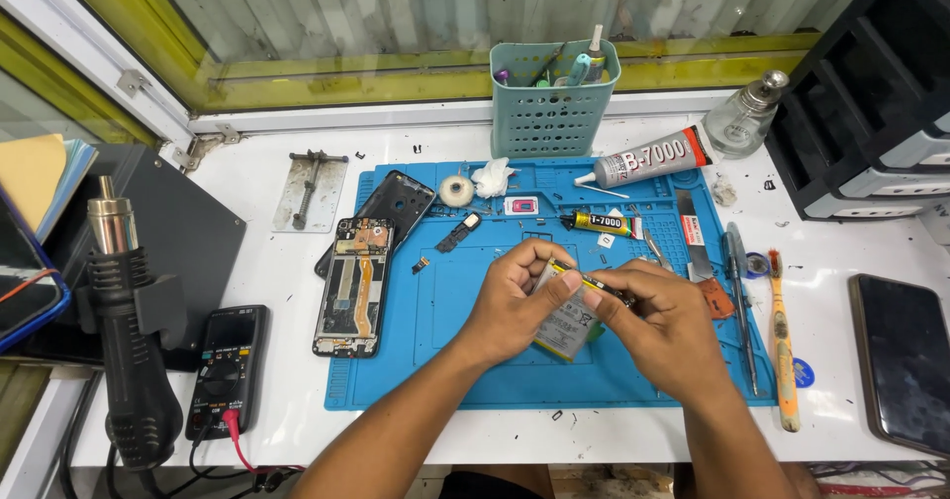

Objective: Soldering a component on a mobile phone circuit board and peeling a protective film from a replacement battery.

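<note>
Blue silicone repair mat (445,360): our left hand (510,306) and right hand (663,326) both grip the flat silver phone battery (566,326); its edge strip needs steady fingertips.

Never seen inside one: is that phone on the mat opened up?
Open: the phone lies with its back cover off, insides exposed.

Mat (445,360) sits mid-counter (257,177). Both hands over mat ctr, battery (566,323) btwn them. Opened phone (353,286) at 9 o'clock on mat; multimeter (227,368) farther at 8, off mat. Basket (550,103) at 12, behind mat. Toothbrush (782,336) at 3, 2nd phone (905,358) beyond it.
</note>
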